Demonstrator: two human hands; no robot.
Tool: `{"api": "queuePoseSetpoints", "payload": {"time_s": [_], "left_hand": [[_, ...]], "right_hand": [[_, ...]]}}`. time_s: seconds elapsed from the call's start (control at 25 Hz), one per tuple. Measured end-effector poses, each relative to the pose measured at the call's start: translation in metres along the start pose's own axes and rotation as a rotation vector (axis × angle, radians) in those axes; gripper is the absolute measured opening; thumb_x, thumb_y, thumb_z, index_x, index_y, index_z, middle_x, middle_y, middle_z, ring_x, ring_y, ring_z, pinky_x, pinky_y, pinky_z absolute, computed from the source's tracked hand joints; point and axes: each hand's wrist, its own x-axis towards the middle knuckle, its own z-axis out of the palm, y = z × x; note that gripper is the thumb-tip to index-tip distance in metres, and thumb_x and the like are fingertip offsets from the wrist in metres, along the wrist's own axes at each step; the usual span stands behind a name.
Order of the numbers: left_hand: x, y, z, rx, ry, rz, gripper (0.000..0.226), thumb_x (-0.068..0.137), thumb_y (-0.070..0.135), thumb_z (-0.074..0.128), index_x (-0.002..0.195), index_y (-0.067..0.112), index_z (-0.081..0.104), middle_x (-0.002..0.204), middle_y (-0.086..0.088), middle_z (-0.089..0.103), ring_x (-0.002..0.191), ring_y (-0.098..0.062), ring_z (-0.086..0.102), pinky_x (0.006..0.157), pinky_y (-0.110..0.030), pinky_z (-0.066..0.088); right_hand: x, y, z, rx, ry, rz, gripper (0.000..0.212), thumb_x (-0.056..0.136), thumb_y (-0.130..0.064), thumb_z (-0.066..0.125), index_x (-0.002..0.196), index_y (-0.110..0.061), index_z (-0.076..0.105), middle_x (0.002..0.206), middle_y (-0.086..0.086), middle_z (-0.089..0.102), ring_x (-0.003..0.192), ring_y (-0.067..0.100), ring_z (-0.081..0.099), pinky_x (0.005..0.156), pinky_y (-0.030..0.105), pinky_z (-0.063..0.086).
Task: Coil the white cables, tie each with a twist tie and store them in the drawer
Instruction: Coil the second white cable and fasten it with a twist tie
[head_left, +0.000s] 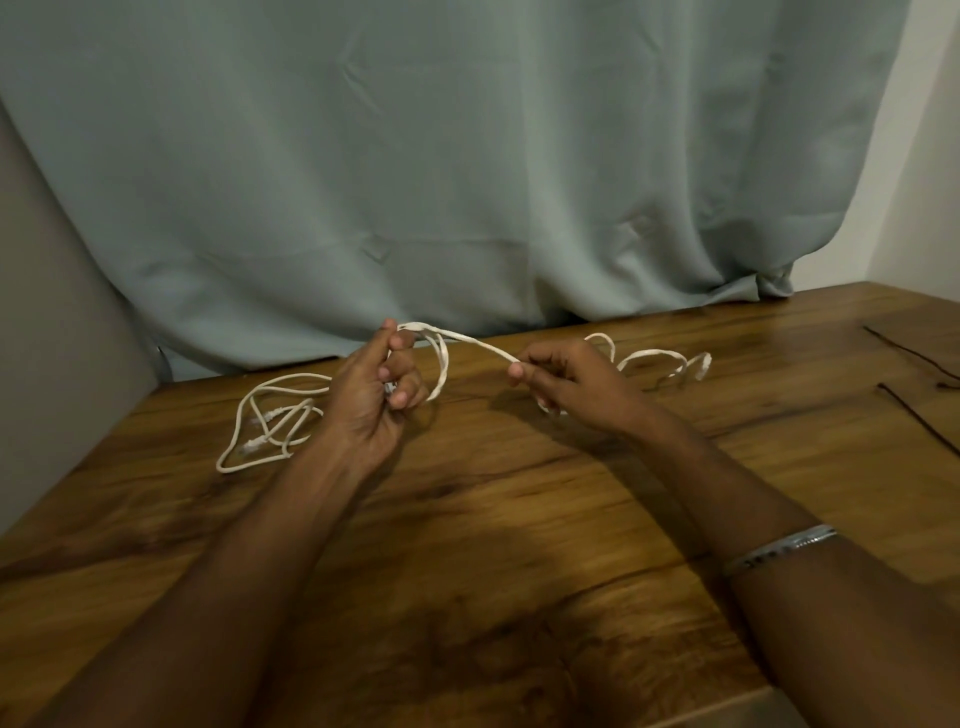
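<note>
Head view showed both hands raised just above a wooden table (467, 545), working one white cable (470, 340). The left hand (371, 392) was curled, its thumb and forefinger pinching the cable at the top of a loop that hung down past its fingers toward the tabletop. From that pinch a short stretch of the cable ran taut, sloping slightly down to the right hand (566, 384), which pinched it between thumb and fingertips, the other fingers curled under. Beyond the right hand the rest of the same cable lay on the table in loose waves (670, 361) trailing off to the right.

A second white cable (265, 415) lay in an untidy tangle on the table just to the left of the left wrist, with two clear plug ends showing inside the tangle; whether it touched the wrist could not be told.

Near the right edge of the table lay two thin dark ties (919, 418), straight and well apart from the hands. A silver bangle (779, 548) sat on the right forearm. Behind the table hung a pale green curtain (441, 156), its hem meeting the far edge of the tabletop. No part of a drawer could be made out.
</note>
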Motion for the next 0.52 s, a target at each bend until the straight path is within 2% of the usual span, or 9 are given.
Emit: {"api": "queuePoseSetpoints", "payload": {"time_s": [0.16,0.24,0.36,0.44,0.52], "left_hand": [[0.002,0.01,-0.01,-0.022,0.089,0.078,0.033,0.109,0.029,0.038,0.078,0.019,0.048,0.044,0.008,0.035,0.03,-0.004,0.033,0.04,-0.018,0.021],[0.003,0.019,-0.016,-0.035,0.147,0.113,0.034,0.108,0.029,0.039,0.078,0.02,0.049,0.045,0.008,0.036,0.031,-0.005,0.033,0.041,-0.017,0.024],[0.005,0.034,-0.027,-0.085,0.184,0.154,0.037,0.109,0.03,0.038,0.074,0.021,0.049,0.044,0.007,0.034,0.031,-0.007,0.029,0.041,-0.017,0.024],[0.005,0.038,-0.036,-0.096,0.205,0.165,0.038,0.109,0.03,0.038,0.073,0.022,0.049,0.045,0.008,0.033,0.031,-0.007,0.028,0.041,-0.018,0.023],[0.007,0.034,-0.038,-0.049,0.227,0.151,0.038,0.109,0.03,0.037,0.074,0.021,0.048,0.046,0.008,0.034,0.033,-0.006,0.029,0.043,-0.018,0.025]], "right_hand": [[0.0,0.002,-0.004,-0.059,0.011,-0.012,0.019,0.101,-0.029,0.064,0.09,-0.022,0.078,0.058,-0.007,0.058,0.055,0.003,0.05,0.058,0.027,0.04],[0.001,0.005,-0.007,-0.083,0.015,-0.027,0.019,0.102,-0.027,0.064,0.096,-0.02,0.08,0.063,-0.004,0.062,0.06,0.001,0.051,0.061,0.026,0.04],[-0.001,0.011,-0.012,-0.144,0.006,-0.045,0.019,0.103,-0.025,0.061,0.105,-0.019,0.079,0.066,-0.009,0.061,0.062,0.0,0.054,0.063,0.025,0.042],[-0.004,0.011,-0.016,-0.267,0.058,-0.073,0.017,0.103,-0.028,0.061,0.103,-0.028,0.078,0.071,-0.012,0.066,0.066,0.001,0.058,0.065,0.028,0.041],[-0.008,0.001,-0.018,-0.537,0.077,-0.117,0.019,0.102,-0.033,0.06,0.109,-0.03,0.078,0.079,-0.007,0.072,0.074,0.013,0.065,0.063,0.03,0.035]]}}
